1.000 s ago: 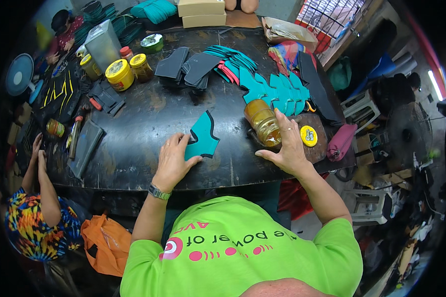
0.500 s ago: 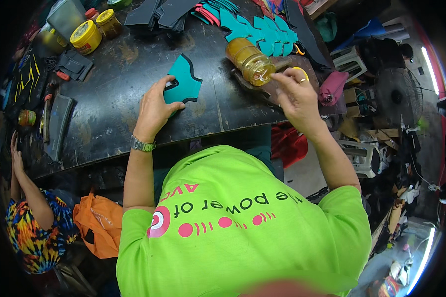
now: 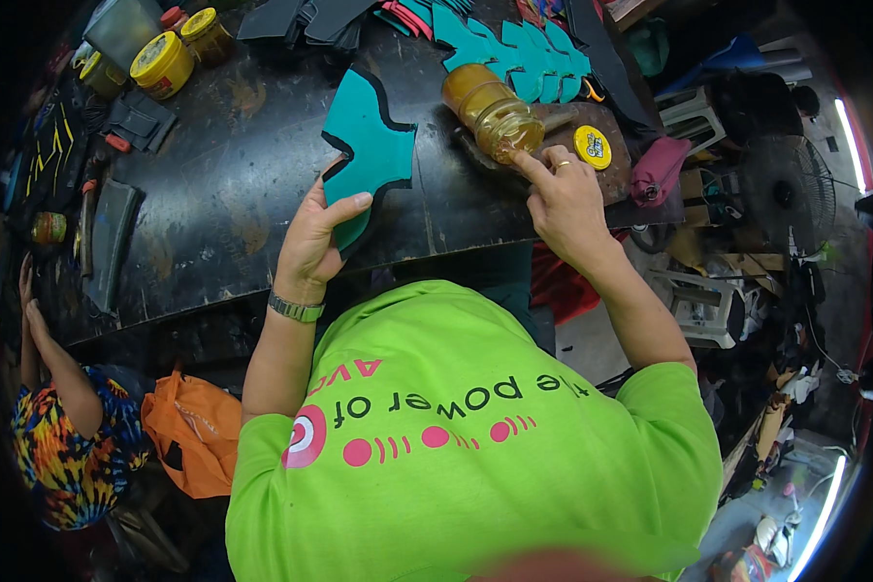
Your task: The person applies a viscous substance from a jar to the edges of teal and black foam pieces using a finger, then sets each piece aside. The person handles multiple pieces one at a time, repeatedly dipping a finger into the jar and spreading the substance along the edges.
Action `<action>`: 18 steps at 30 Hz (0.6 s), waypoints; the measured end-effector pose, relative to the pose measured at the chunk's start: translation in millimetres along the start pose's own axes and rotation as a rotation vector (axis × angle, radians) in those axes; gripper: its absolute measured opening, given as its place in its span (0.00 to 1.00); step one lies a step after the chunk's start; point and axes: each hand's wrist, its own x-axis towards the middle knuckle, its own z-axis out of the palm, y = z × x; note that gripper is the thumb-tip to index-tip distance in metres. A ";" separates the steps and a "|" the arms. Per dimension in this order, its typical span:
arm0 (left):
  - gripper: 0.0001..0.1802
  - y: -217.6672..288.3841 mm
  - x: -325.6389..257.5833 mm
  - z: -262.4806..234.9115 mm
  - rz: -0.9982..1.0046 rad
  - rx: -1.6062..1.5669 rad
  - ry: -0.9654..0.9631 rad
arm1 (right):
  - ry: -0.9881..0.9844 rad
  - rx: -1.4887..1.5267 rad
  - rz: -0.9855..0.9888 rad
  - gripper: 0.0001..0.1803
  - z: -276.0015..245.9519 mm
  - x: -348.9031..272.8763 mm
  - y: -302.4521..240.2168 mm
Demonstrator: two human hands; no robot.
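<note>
My left hand (image 3: pixel 310 231) grips a teal cut-out piece (image 3: pixel 369 141) with black edges, thumb on its face, holding it tilted up over the table's near side. On the right lies a tipped jar (image 3: pixel 477 97) of amber, glue-like stuff, its mouth toward me. The index finger of my right hand (image 3: pixel 568 202) reaches to the jar's mouth, and its tip is partly lost against the rim. The other fingers are loosely bent, with nothing visible in them. Beside that hand, a round yellow lid (image 3: pixel 592 147) rests on a brown board (image 3: pixel 619 179).
Overlapping teal pieces (image 3: pixel 519 60) lie behind the jar, near stacked black pieces (image 3: pixel 310 21). Yellow-lidded tubs (image 3: pixel 161 64) stand far left. A hammer (image 3: pixel 88 228) lies on the left, near another person's hands (image 3: pixel 31 296). A pink pouch (image 3: pixel 658 173) sits at the right edge.
My left hand has raised and turned the teal piece, so more of it shows. The right hand has moved slightly down and left, index finger now straightened to the jar's mouth, uncovering the yellow lid.
</note>
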 end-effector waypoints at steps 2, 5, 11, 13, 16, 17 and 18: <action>0.32 0.0 -2.2 3.9 -0.001 -0.028 -0.022 | 0.036 0.082 0.005 0.29 -14.1 5.8 2.0; 0.31 -0.2 -5.8 13.4 0.052 -0.009 -0.076 | 0.211 0.435 0.031 0.27 -41.1 15.4 -3.4; 0.32 -6.7 -13.1 33.2 0.081 0.209 -0.225 | 0.311 1.107 -0.010 0.42 -32.2 28.9 -54.9; 0.29 -6.9 -17.0 36.3 0.107 0.323 -0.279 | 0.073 1.008 0.028 0.50 -22.5 30.8 -62.7; 0.25 1.1 -17.9 34.4 0.181 0.372 -0.257 | 0.029 1.109 0.071 0.49 -5.6 35.3 -75.7; 0.24 5.2 -17.0 32.8 0.205 0.368 -0.232 | 0.036 1.128 0.055 0.49 -1.5 36.6 -80.4; 0.23 10.1 -15.8 30.7 0.171 0.300 -0.207 | 0.037 1.139 0.036 0.48 1.0 37.4 -84.0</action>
